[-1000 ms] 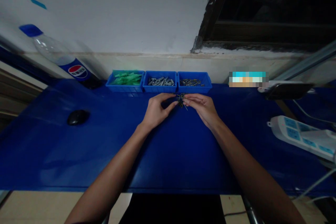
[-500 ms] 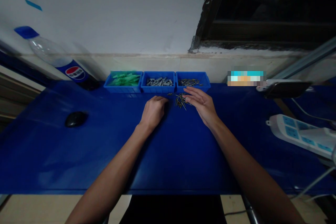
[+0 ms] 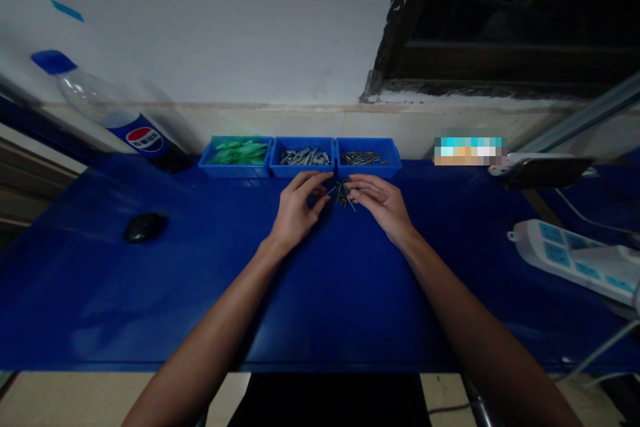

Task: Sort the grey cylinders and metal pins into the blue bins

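A small heap of thin dark screws lies on the blue table top, just in front of three blue bins. My left hand rests left of the heap, fingers stretched toward it and slightly apart. On the right side of the heap my right hand has its fingertips at the screws. Whether either hand pinches a screw is too small to make out. The bins hold green plastic pieces, grey metal parts and more dark screws.
A cola bottle lies at the back left against the wall. A black mouse sits left of my arms. At the right are a white power strip and a phone on a stand.
Half a second ago my left hand was curled and my right lay flat on the screws. Both hands have now closed in on the heap with fingers extended.
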Demonstrator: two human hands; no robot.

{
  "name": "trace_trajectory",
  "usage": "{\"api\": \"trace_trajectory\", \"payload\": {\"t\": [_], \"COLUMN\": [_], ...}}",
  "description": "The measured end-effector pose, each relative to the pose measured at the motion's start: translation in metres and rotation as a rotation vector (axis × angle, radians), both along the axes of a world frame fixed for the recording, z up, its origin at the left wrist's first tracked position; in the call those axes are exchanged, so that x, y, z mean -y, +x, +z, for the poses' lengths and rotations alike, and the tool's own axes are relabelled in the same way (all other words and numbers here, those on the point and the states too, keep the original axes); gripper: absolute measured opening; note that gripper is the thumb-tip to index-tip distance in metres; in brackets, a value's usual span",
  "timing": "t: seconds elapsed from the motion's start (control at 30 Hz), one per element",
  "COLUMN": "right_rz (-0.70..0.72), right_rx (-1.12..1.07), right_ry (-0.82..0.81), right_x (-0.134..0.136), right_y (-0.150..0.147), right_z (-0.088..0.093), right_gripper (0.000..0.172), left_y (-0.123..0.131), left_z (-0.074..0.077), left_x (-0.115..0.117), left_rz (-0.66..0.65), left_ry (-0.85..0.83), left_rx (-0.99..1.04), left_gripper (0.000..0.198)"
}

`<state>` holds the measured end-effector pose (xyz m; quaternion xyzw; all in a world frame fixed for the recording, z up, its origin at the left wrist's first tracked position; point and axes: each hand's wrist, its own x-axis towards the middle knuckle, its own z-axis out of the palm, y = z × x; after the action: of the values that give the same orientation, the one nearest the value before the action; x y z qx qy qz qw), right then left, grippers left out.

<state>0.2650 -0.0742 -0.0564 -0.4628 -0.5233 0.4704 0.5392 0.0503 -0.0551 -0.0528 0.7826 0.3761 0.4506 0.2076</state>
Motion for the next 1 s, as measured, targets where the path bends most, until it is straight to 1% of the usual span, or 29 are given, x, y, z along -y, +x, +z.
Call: {"api": "trace_trajectory", "payload": {"t": [0.13,0.27,0.33,0.4,0.5,0.57,0.63,0.7,0.8,0.9,1.0], "right_rz": [0.056,0.104,0.101,0.068,-0.053,-0.115,-0.124,-0.113,-0.121,-0.131,-0.128], "right_rx": [0.057,0.011,0.004,0.020,0.033,0.018,0.009,0.021,0.038,0.033,0.026], "right_ry": [0.010,-0.036,-0.056,-0.056,-0.009,0.038,0.071,0.077,0.058,0.047,0.038], "right_x": [0.001,0.003,0.004,0.003,0.001,-0.001,-0.003,-0.004,-0.005,-0.004,-0.003], "right_y": [-0.002,-0.004,-0.004,-0.004,-0.003,-0.001,0.001,0.003,0.005,0.006,0.005], "right_z": [-0.003,-0.003,-0.002,-0.001,0.003,0.006,0.007,0.006,0.005,0.003,0.002], "right_gripper": [0.031,0.033,0.033,0.030,0.027,0.032,0.044,0.048,0.042,0.038,0.037], "left_y": [0.001,0.002,0.002,0.002,0.002,0.003,0.005,0.006,0.008,0.007,0.004], "left_z": [-0.001,0.000,0.002,0.003,0.001,-0.002,-0.006,-0.009,-0.011,-0.011,-0.011], "left_x": [0.002,0.005,0.007,0.007,0.003,-0.001,-0.004,-0.006,-0.005,-0.005,-0.005], "left_rz": [-0.073,-0.128,-0.123,-0.096,-0.025,-0.009,-0.034,-0.071,-0.082,-0.046,-0.006], "left_ry": [0.030,0.067,0.060,0.037,0.016,0.035,0.068,0.087,0.074,0.069,0.080], "left_rx": [0.029,-0.013,-0.044,-0.104,-0.240,-0.345,-0.449,-0.540,-0.614,-0.632,-0.627], "left_gripper": [0.046,0.041,0.037,0.039,0.039,0.036,0.037,0.039,0.039,0.035,0.030]}}
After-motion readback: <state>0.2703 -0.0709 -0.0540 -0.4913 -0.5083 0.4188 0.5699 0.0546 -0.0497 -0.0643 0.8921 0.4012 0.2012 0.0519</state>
